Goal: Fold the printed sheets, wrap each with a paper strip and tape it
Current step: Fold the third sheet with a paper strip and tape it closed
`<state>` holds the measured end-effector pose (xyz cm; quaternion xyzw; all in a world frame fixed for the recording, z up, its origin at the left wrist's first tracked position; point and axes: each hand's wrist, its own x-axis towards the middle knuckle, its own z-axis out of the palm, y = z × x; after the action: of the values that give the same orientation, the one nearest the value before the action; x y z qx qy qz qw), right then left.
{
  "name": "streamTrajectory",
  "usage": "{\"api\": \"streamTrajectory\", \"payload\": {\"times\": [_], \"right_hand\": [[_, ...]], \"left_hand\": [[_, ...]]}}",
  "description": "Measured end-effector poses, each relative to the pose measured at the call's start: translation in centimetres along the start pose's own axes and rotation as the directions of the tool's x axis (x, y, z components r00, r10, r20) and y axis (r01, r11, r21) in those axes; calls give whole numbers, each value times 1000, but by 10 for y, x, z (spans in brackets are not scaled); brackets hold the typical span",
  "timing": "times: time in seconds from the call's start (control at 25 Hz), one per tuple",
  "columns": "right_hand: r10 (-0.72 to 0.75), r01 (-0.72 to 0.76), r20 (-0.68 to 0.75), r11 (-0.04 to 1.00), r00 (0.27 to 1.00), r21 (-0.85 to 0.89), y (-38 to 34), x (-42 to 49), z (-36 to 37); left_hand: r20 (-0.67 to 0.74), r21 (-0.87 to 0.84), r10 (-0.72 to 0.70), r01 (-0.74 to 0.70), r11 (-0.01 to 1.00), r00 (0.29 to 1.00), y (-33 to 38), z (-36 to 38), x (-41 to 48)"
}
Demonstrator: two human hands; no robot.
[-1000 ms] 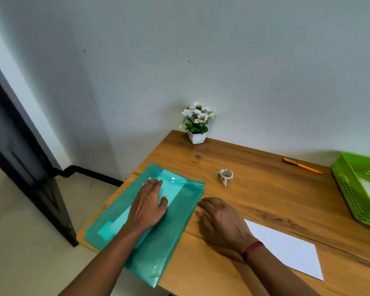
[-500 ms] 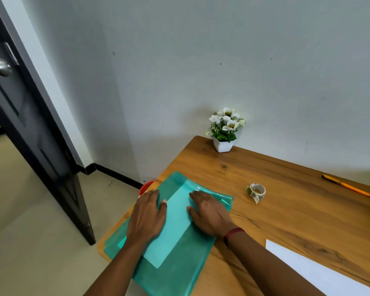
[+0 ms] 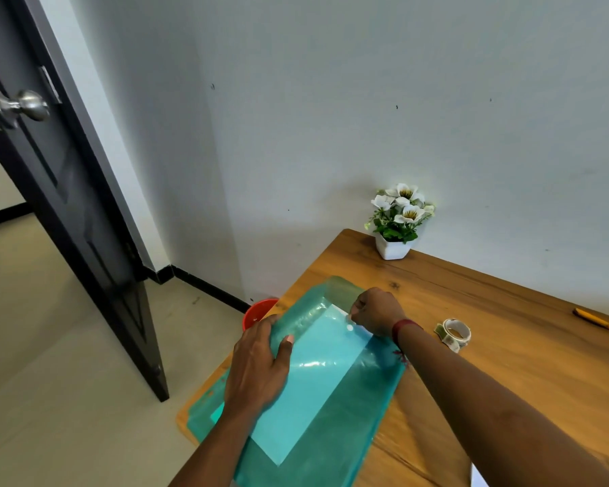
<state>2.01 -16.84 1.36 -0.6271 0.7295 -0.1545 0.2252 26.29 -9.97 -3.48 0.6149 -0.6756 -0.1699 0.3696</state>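
A translucent green plastic folder (image 3: 341, 413) lies at the left end of the wooden table (image 3: 507, 363), with white paper sheets (image 3: 317, 381) showing through it. My left hand (image 3: 257, 367) presses flat on the folder's left side, fingers straight. My right hand (image 3: 377, 311) is at the folder's far end, its fingers curled and pinching the flap by the white snap button, with the flap lifted and a bare white corner of paper showing. A roll of tape (image 3: 454, 333) sits on the table just right of my right wrist.
A small white pot of white flowers (image 3: 398, 223) stands at the table's far corner by the wall. An orange pen (image 3: 602, 323) lies at the right edge. A red bucket (image 3: 259, 312) sits on the floor left of the table. A dark door (image 3: 60, 191) stands open at left.
The view has swung left and up. My right hand moved from the table onto the folder, then up to its far end, and now pinches the flap, which has lifted. My left hand stays pressed down.
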Motion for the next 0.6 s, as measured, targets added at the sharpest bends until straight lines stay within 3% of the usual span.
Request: {"api": "streamTrajectory", "payload": {"times": [0.2, 0.6], "right_hand": [[46, -40, 153, 998, 987, -38, -5, 8, -6], [-39, 38, -44, 999, 998, -19, -5, 1, 9]], "left_hand": [[0, 28, 3, -3, 1000, 1000, 2, 0, -3], [47, 38, 30, -32, 999, 998, 1, -2, -2]]}}
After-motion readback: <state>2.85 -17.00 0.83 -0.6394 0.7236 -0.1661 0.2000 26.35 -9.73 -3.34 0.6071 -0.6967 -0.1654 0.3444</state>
